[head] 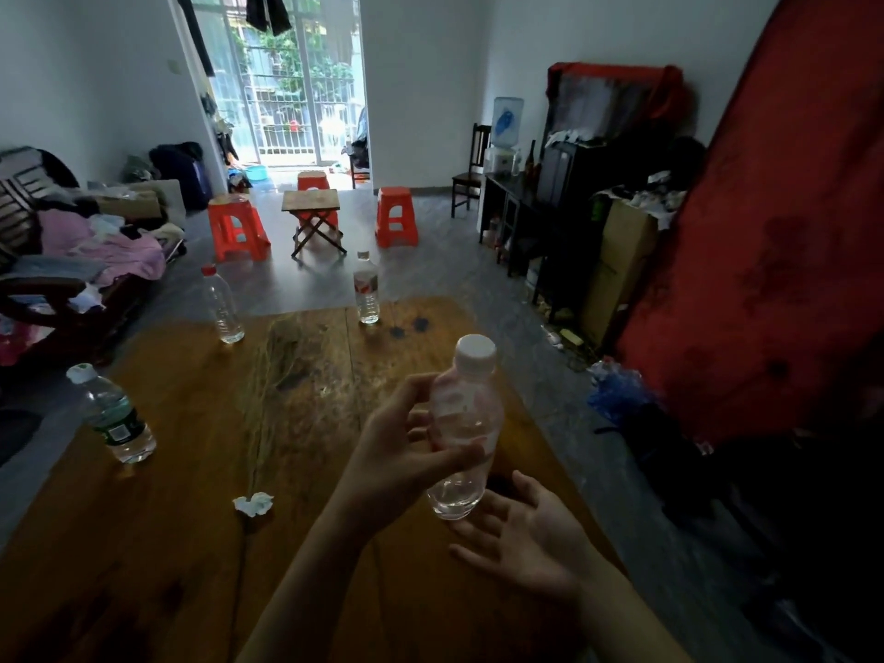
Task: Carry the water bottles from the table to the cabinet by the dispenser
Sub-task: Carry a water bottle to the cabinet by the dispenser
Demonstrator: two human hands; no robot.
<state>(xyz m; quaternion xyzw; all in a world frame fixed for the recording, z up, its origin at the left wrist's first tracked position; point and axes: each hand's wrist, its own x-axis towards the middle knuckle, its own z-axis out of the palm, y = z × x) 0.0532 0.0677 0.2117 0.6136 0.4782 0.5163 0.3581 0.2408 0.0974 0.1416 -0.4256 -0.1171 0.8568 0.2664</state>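
1. Your left hand has its grip clamped on a white-capped bottle, thumb across the front and fingers curled round the far side, just right of centre and low in the frame.
2. That bottle is lifted clear above the table, tilted slightly, cap up.
3. Your right hand sits under the bottle's base with the palm up and the fingers spread apart; the fingertips are at the base, but you cannot tell whether they touch it.
4. Three more bottles stand upright on the table: a green-label bottle near the left edge, a red-capped bottle at the far left corner, and a red-label bottle at the far edge near centre.
5. A crumpled tissue lies on the table at lower centre-left, well apart from the bottles.
6. The dispenser stands at upper right of the frame, on top of a dark cabinet against the right wall, well apart from the table.
7. Orange stools and a small folding table stand on the floor beyond the table, at upper centre.
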